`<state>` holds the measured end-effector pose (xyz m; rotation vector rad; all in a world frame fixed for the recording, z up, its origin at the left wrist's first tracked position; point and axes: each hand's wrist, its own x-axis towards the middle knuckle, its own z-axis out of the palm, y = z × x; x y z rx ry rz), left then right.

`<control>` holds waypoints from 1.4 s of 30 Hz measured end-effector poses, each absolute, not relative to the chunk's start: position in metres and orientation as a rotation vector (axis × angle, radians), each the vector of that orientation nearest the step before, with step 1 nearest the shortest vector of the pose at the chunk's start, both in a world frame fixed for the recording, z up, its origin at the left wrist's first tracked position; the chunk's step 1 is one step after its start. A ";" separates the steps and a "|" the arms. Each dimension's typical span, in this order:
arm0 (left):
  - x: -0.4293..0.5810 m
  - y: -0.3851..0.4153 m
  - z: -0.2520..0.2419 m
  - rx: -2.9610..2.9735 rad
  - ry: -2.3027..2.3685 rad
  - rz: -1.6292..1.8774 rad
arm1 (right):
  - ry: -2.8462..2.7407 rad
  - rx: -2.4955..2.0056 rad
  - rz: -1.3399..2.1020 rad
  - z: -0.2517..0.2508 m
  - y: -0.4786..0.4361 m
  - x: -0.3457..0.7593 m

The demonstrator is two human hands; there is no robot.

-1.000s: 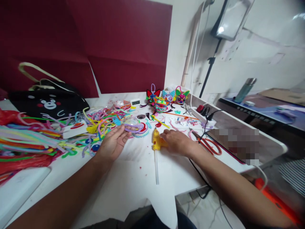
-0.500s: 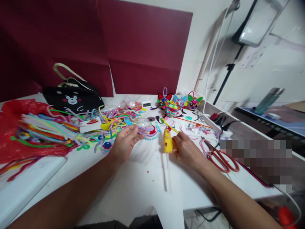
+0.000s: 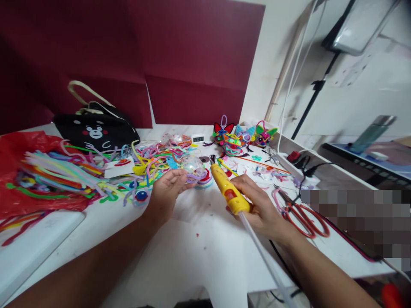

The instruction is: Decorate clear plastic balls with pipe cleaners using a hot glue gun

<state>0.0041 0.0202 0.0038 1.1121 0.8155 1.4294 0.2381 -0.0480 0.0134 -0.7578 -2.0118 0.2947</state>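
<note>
My right hand (image 3: 257,205) is wrapped round a yellow glue gun (image 3: 227,188), with a long clear glue stick (image 3: 266,261) jutting from its rear toward me. Its nozzle points away and left. In the closed fingers of my left hand (image 3: 170,188) is a clear plastic ball (image 3: 192,164) with a purple pipe cleaner (image 3: 196,177) along its lower side. Just beyond and right of that ball lie coiled red, white and blue pipe cleaners (image 3: 205,182), partly hidden. The gun and the ball are apart.
Colourful pipe cleaners (image 3: 64,171) spread over a red plastic bag (image 3: 13,149) at left, before a black bag (image 3: 96,132). Several decorated balls (image 3: 233,145) stand at the back. Red-handled scissors (image 3: 305,220) and a power strip (image 3: 293,157) lie right. A black cable (image 3: 282,256) hangs near my right forearm.
My right hand has turned the glue gun, so its rear and glue stick now swing toward the lower right and more of its body shows. The left hand still holds the ball, nearly unmoved.
</note>
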 end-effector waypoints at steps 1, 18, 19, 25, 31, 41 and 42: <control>0.004 0.020 0.003 1.120 0.819 1.425 | -2.023 -0.742 0.322 0.015 -0.048 0.238; 0.004 0.011 0.005 1.232 0.783 1.396 | -2.072 -0.997 0.592 0.025 -0.067 0.233; 0.004 0.011 0.005 1.233 0.784 1.393 | -2.069 -0.997 0.586 0.025 -0.067 0.233; 0.005 0.010 0.005 1.231 0.783 1.379 | -2.064 -0.937 0.562 0.025 -0.065 0.232; 0.006 0.009 0.007 1.230 0.795 1.386 | -2.001 -0.969 0.640 0.021 -0.065 0.234; 0.006 0.009 0.007 1.238 0.806 1.384 | -2.011 -0.917 0.670 0.016 -0.063 0.240; 0.006 0.009 0.007 1.238 0.800 1.382 | -2.010 -0.908 0.674 0.016 -0.063 0.241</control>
